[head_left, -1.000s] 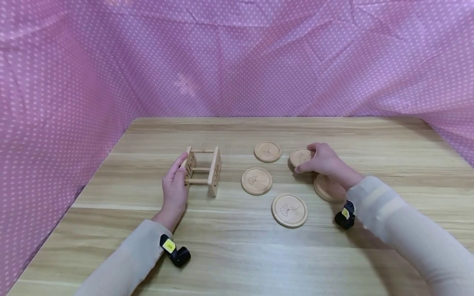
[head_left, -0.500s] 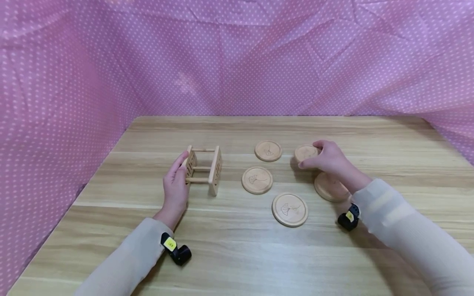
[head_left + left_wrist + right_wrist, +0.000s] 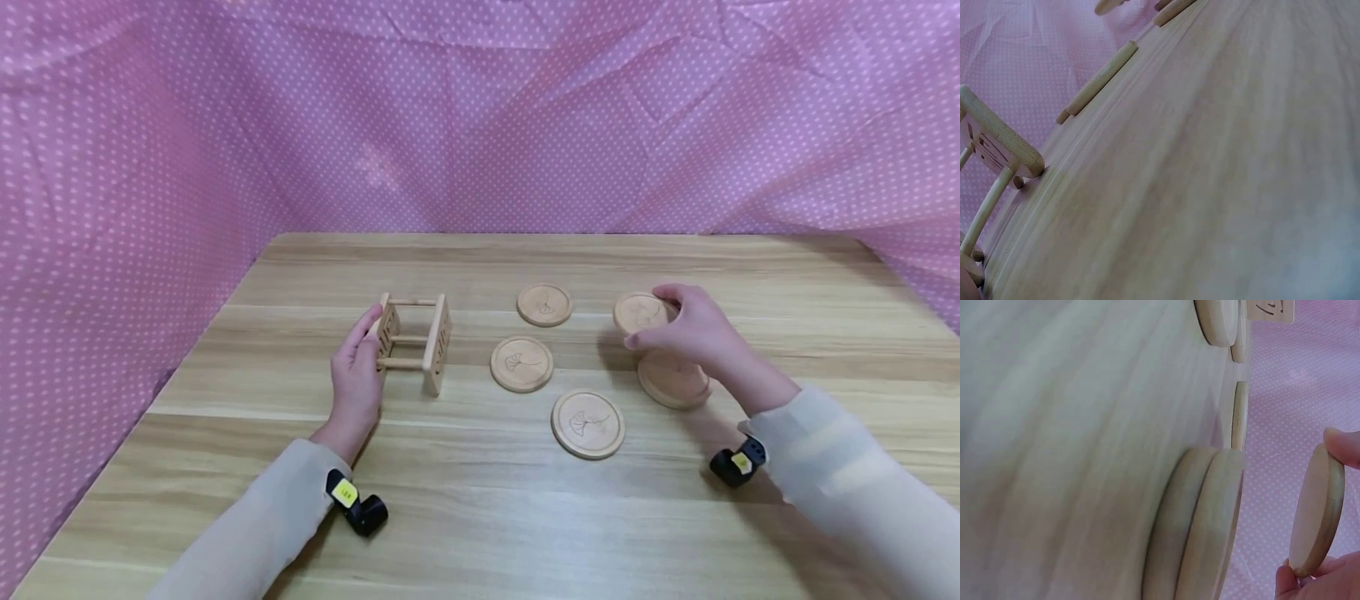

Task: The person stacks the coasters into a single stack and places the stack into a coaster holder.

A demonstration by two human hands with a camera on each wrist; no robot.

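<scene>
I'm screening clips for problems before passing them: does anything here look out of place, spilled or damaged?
Nothing stands out. The rack shows no visible break, and the coasters on the table lie flat. One raised coaster is simply held by the right hand. I see no spill.

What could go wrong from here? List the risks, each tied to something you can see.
A slip: the right hand pinches the raised wooden coaster by its rim, so it might drop.
A knock: the two stacked coasters lie near that hand, so a falling coaster could push them askew.
A nudge: the left hand touches one side of the wooden coaster rack, so a careless push could shift it.
</scene>
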